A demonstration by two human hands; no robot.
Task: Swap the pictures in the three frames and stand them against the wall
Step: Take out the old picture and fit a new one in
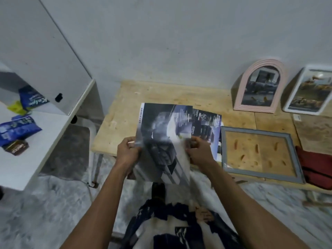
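- Step in hand, as I judge it: the third frame is being refilled. The grey frame (260,154) lies flat on the wooden table (161,92), to the right, with bare board showing through it.
- The left hand (128,151) pinches the left edge of a dark car picture (161,141), fingers curled round the sheet. The right hand (199,151) pinches its right edge the same way. The sheet is held up over the near edge of the table.
- A second printed sheet (206,123) lies on the table just behind the held one, between it and the grey frame.
- Next move, I judge: carry the held sheet right, square it to the grey frame's opening and lay it in flat without creasing, then stand the frame at the wall (179,42).
- Count of frames: three. The pink arched frame (260,87) and the white frame (309,90) stand leaning on the wall, far right, each with a picture inside; the grey one lies flat.
- Count of loose sheets: two that I can tell apart.
- Elsewhere: a red cloth (316,164) at the table's right end, and blue packets (18,128) on the white desk (27,168) at left.
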